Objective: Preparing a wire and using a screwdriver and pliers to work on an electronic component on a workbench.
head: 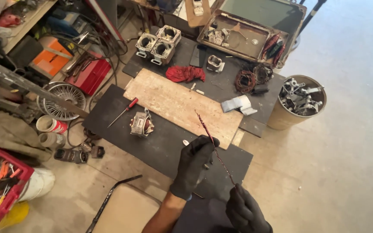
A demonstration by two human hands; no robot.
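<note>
My left hand (194, 164) and right hand (243, 208) both pinch the wire (214, 146) near the board (178, 103); I'd keep it taut.

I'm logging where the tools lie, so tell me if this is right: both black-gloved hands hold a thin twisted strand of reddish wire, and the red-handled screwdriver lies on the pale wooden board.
Not quite. The head view shows the red-handled screwdriver lying on the dark rubber mat, left of the pale wooden board, not on it. The rest stands: the black-gloved left hand and right hand both hold the thin twisted strand of reddish wire.
</note>
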